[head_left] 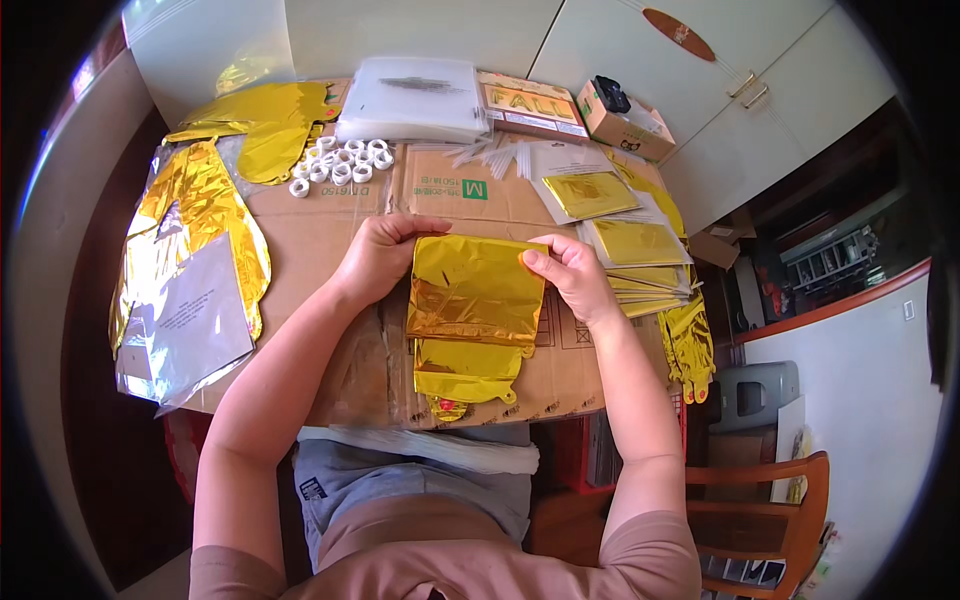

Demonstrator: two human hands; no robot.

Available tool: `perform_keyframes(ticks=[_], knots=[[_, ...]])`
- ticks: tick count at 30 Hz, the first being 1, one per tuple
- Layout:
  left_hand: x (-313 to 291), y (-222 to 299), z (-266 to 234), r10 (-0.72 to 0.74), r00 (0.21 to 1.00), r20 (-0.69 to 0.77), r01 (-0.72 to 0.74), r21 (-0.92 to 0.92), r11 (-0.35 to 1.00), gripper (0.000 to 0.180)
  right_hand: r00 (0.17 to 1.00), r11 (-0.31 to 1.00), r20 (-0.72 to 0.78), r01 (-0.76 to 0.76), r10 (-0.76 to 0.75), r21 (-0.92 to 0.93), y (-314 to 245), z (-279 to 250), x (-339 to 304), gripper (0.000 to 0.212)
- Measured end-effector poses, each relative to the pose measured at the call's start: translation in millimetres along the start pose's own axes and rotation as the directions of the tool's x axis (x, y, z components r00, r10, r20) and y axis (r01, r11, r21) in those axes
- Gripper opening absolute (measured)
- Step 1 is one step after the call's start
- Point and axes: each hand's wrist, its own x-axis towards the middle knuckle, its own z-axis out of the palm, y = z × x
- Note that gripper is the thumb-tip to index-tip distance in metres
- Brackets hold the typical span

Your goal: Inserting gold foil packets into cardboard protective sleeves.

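Note:
A gold foil balloon (478, 285), folded flat into layers, lies over the cardboard in front of me. Its lower part narrows to small tabs, one with a red spot. My left hand (383, 258) is closed at the upper left corner, fingertips pinching the foil's edge. At the upper right corner, my right hand (577, 280) pinches the foil with the thumb on top. Right of that hand lie stacked flat packets of folded gold foil (632, 243). Beyond my left hand sits a cluster of small white ribbon rolls (342, 160).
Cardboard (300, 235) covers the table. Large gold foil sheets (190, 210) and a printed clear bag (190, 310) lie left. At the back stand a stack of clear plastic bags (415, 95) and a small box (620, 125). White straws (510, 158) lie behind; a wooden chair (765, 480) stands right.

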Motion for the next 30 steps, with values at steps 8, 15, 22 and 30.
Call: perform_keyframes(ticks=[8,15,22,30], knots=[[2,0,3,0.006,1.0,0.006,-0.006,-0.028,1.0,0.027,0.999,0.997,0.01,-0.036,0.035,0.069,3,-3,3,0.018],[0,-2,4,0.035,0.999,0.0,-0.035,-0.03,0.999,0.027,0.998,0.992,0.003,-0.068,0.068,0.109,2,-3,2,0.014],[2,-3,1,0.017,0.999,0.052,-0.015,-0.036,0.999,0.032,0.999,0.992,0.003,-0.051,0.051,0.113,6,-5,4,0.012],[-2,22,-24,-0.172,0.915,0.364,0.331,-0.438,0.836,0.053,0.999,0.992,0.002,-0.041,0.041,0.121,4,-4,2,0.01]])
